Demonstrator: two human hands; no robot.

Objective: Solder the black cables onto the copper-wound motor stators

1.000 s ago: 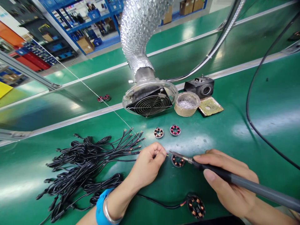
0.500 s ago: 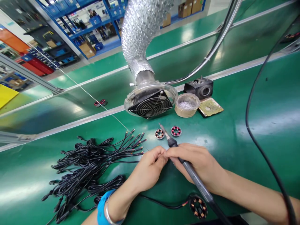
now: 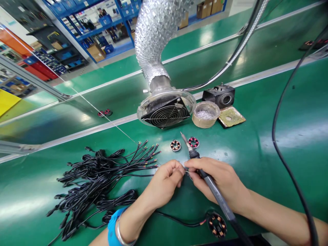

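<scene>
My right hand (image 3: 225, 181) is closed around a soldering iron (image 3: 217, 194), whose tip points up and away over the bench. The fingertips of my left hand (image 3: 165, 186) are pinched on a thin silvery solder wire (image 3: 188, 172), and a short end of it sticks out towards my right fingers. Beyond the hands lie a small stator with copper windings (image 3: 175, 145) and one with red windings (image 3: 193, 142), partly behind the iron. A larger stator (image 3: 217, 225) with a black cable (image 3: 179, 222) leading to it sits below my right hand.
Black cables with bared ends (image 3: 97, 184) are heaped at left. A fume extractor (image 3: 166, 114) on a foil duct (image 3: 151, 37) overhangs the back. Beside it are a round tub (image 3: 205, 116), a yellowish pad (image 3: 232, 117) and a black iron holder (image 3: 219, 95). A cord (image 3: 279, 150) hangs at right.
My right hand and the iron have shifted slightly right, opening a small gap between the hands where the wire end now shows. My left hand stays almost in place.
</scene>
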